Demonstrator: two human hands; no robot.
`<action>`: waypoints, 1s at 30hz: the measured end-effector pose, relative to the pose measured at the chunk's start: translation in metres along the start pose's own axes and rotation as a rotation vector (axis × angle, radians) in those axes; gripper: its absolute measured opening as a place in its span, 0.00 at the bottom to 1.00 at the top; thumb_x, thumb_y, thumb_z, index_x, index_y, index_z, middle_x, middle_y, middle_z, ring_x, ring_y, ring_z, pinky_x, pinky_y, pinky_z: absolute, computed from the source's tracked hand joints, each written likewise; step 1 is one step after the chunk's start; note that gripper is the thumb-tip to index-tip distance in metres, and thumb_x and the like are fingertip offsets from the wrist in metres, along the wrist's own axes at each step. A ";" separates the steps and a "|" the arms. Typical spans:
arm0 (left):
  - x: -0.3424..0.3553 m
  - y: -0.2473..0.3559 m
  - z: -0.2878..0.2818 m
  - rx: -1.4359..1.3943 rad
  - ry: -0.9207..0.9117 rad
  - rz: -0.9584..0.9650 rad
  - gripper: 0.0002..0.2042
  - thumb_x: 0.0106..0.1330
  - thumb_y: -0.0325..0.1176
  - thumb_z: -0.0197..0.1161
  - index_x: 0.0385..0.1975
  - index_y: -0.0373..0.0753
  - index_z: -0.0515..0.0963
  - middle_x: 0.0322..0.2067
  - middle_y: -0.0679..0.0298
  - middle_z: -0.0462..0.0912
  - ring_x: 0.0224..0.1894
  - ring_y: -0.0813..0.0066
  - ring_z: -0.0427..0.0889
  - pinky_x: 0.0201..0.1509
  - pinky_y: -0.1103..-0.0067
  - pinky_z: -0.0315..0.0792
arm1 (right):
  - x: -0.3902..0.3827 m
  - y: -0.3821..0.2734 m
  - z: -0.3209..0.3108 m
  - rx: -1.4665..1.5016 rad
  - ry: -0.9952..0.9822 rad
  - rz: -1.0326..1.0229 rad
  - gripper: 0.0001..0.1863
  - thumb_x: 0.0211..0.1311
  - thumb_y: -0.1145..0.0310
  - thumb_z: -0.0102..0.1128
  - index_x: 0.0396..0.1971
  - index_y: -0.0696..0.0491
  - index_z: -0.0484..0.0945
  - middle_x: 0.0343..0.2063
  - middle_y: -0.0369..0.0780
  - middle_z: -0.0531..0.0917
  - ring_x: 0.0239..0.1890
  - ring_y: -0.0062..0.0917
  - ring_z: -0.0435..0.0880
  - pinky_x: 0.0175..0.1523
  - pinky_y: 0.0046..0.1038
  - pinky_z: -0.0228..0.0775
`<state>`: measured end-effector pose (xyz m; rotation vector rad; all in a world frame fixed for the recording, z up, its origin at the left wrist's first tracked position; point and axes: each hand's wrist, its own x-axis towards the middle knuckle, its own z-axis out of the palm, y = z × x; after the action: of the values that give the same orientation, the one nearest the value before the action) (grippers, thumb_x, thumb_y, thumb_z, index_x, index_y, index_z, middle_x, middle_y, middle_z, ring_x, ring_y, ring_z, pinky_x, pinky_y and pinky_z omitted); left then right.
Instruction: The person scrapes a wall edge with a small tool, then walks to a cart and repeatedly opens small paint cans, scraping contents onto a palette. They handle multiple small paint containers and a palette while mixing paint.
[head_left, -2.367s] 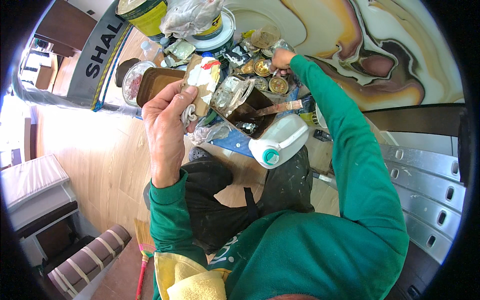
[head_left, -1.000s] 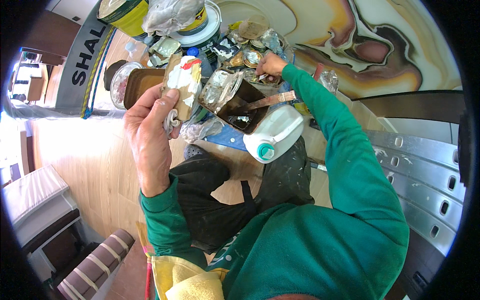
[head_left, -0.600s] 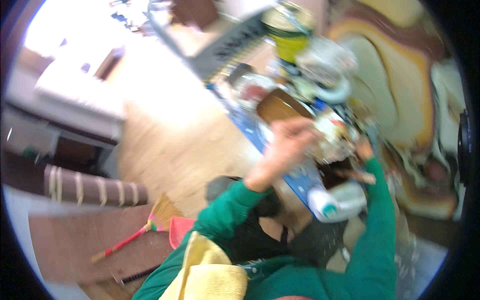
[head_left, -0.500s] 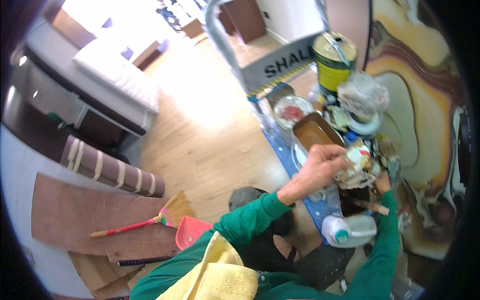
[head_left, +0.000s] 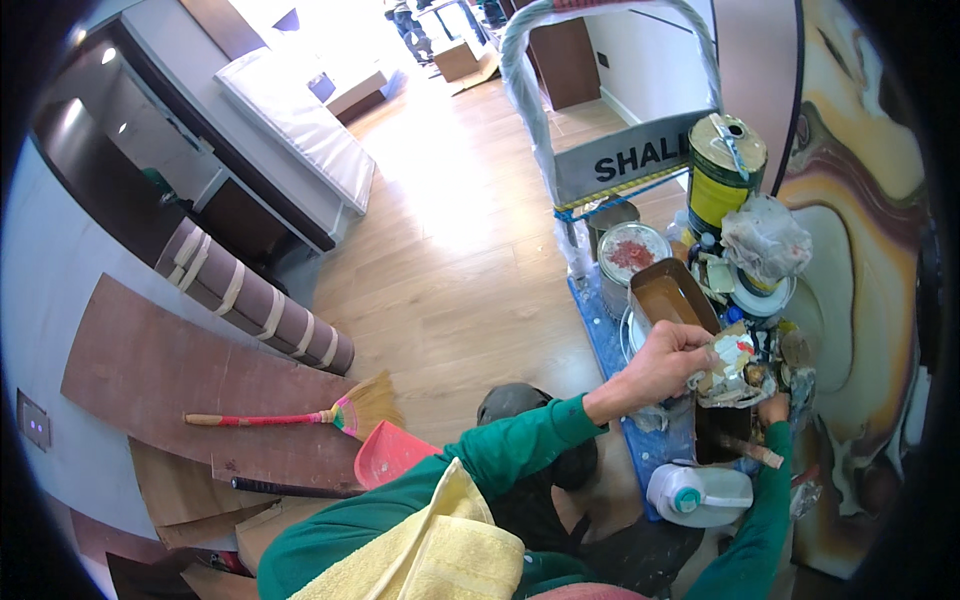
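Observation:
My left hand (head_left: 662, 366) reaches over a loaded platform cart and pinches the edge of a crumpled, dirty plastic bag (head_left: 738, 378) with whitish, brown and red scraps in it. My right hand (head_left: 774, 409) is just beside the bag on its right, the fingers mostly hidden among the clutter. Below the bag stands a dark open container (head_left: 712, 437) with a wooden-looking stick (head_left: 752, 451) leaning out of it. In front is a white jug (head_left: 700, 495) with a teal cap. Behind my left hand sits a brown rectangular tub (head_left: 668, 296), tilted.
The blue cart deck (head_left: 645, 447) also carries a red-stained paint can (head_left: 632, 250), a yellow-green drum (head_left: 722, 175) and a plastic-wrapped bundle (head_left: 766, 238). A wrapped handle (head_left: 530, 90) rises at the back. At left lie a broom (head_left: 290, 420), red dustpan (head_left: 390, 453) and strapped roll (head_left: 255, 298).
The whole view has shifted, so the cart sits lower and farther right in the picture. My left hand keeps its pinch on the bag, and my right hand stays beside it.

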<state>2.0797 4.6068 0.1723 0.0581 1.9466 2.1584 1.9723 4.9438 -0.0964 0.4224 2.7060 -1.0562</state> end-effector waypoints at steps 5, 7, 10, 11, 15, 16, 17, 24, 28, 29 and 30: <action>0.002 -0.002 -0.001 -0.024 -0.014 0.004 0.09 0.63 0.30 0.60 0.36 0.31 0.81 0.17 0.71 0.76 0.14 0.89 0.67 0.15 0.86 0.60 | -0.008 -0.011 -0.008 0.038 -0.078 0.107 0.09 0.43 0.80 0.66 0.29 0.64 0.83 0.21 0.48 0.84 0.17 0.33 0.83 0.23 0.34 0.74; 0.003 -0.003 -0.001 -0.013 -0.011 0.000 0.09 0.63 0.30 0.61 0.36 0.31 0.81 0.17 0.71 0.76 0.14 0.89 0.67 0.15 0.86 0.60 | -0.009 -0.013 -0.011 0.009 -0.113 0.144 0.09 0.42 0.79 0.68 0.28 0.63 0.83 0.23 0.48 0.85 0.19 0.35 0.84 0.26 0.36 0.75; 0.005 -0.003 0.000 0.010 -0.013 0.000 0.09 0.64 0.31 0.61 0.37 0.31 0.81 0.17 0.71 0.76 0.14 0.89 0.67 0.15 0.86 0.60 | -0.007 -0.003 -0.007 -0.021 -0.016 0.001 0.08 0.44 0.76 0.67 0.27 0.63 0.83 0.26 0.51 0.85 0.26 0.41 0.85 0.33 0.39 0.76; 0.006 -0.003 0.001 0.010 -0.012 0.003 0.09 0.64 0.31 0.61 0.37 0.31 0.81 0.18 0.71 0.76 0.14 0.89 0.67 0.15 0.86 0.60 | -0.005 0.003 -0.003 -0.028 0.042 -0.079 0.08 0.45 0.75 0.67 0.27 0.63 0.83 0.27 0.53 0.85 0.29 0.44 0.85 0.36 0.40 0.76; 0.007 -0.003 0.002 0.017 -0.022 0.011 0.09 0.64 0.31 0.61 0.36 0.31 0.81 0.18 0.72 0.76 0.14 0.89 0.67 0.16 0.86 0.60 | 0.008 0.021 0.009 -0.250 0.112 -0.118 0.12 0.48 0.71 0.62 0.30 0.64 0.82 0.31 0.57 0.83 0.37 0.51 0.83 0.43 0.43 0.74; 0.006 -0.003 0.003 0.016 -0.011 0.007 0.09 0.63 0.31 0.60 0.35 0.31 0.81 0.17 0.71 0.76 0.15 0.88 0.67 0.16 0.85 0.60 | 0.009 0.025 0.012 -0.254 0.123 -0.133 0.12 0.48 0.70 0.62 0.30 0.64 0.82 0.31 0.58 0.82 0.38 0.51 0.83 0.43 0.43 0.74; 0.006 -0.003 0.004 0.015 -0.001 0.004 0.09 0.63 0.30 0.60 0.34 0.30 0.81 0.17 0.71 0.75 0.15 0.87 0.67 0.16 0.85 0.61 | 0.010 0.027 0.013 -0.270 0.134 -0.132 0.12 0.48 0.70 0.61 0.30 0.63 0.82 0.31 0.58 0.82 0.38 0.52 0.82 0.43 0.43 0.74; 0.006 -0.001 0.003 0.018 0.008 0.006 0.09 0.63 0.30 0.59 0.32 0.29 0.81 0.16 0.70 0.74 0.14 0.87 0.67 0.16 0.84 0.61 | 0.007 0.025 0.018 -0.164 0.116 -0.151 0.10 0.43 0.74 0.64 0.27 0.61 0.79 0.30 0.55 0.83 0.38 0.50 0.83 0.44 0.43 0.73; 0.007 -0.003 0.003 0.002 0.006 0.023 0.09 0.63 0.30 0.59 0.32 0.29 0.81 0.16 0.70 0.74 0.14 0.87 0.66 0.16 0.84 0.60 | 0.003 0.019 0.014 -0.210 0.049 -0.134 0.15 0.40 0.75 0.66 0.33 0.60 0.78 0.32 0.54 0.83 0.39 0.49 0.83 0.45 0.43 0.74; 0.007 -0.004 0.002 0.000 0.011 0.024 0.09 0.63 0.30 0.59 0.32 0.29 0.81 0.16 0.70 0.74 0.14 0.87 0.66 0.16 0.84 0.60 | 0.001 0.017 0.013 -0.206 0.040 -0.150 0.17 0.40 0.74 0.66 0.35 0.59 0.78 0.33 0.54 0.83 0.40 0.49 0.82 0.45 0.43 0.74; 0.008 -0.004 0.002 0.007 0.018 0.018 0.09 0.63 0.30 0.59 0.32 0.29 0.81 0.16 0.70 0.74 0.14 0.87 0.66 0.16 0.84 0.60 | 0.000 0.014 0.012 -0.215 0.028 -0.144 0.19 0.40 0.74 0.67 0.37 0.59 0.78 0.33 0.54 0.83 0.40 0.49 0.82 0.45 0.43 0.74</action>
<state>2.0734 4.6108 0.1675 0.0582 1.9709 2.1702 1.9784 4.9453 -0.1144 0.2098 2.8715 -0.7849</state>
